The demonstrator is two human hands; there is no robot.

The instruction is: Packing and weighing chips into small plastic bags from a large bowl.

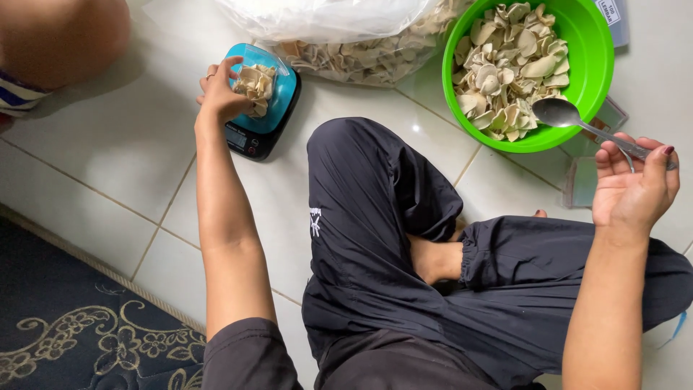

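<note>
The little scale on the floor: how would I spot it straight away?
Start at the big clear plastic bag of pale chips at the top of the white tiled floor. Just below its left end sits the kitchen scale, under the left hand. It alone is black, topped by a turquoise tray of chips; the bowl is green.

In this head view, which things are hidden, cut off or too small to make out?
- Scale display: too small, half covered by the left hand.
- Plastic bag of crackers: cut off by the top edge.
- Clear containers: partly hidden behind the green bowl and the right hand.
- Spoon handle end: hidden by the right hand's fingers.
- Another person's limb: cut off at the top left corner.
</note>
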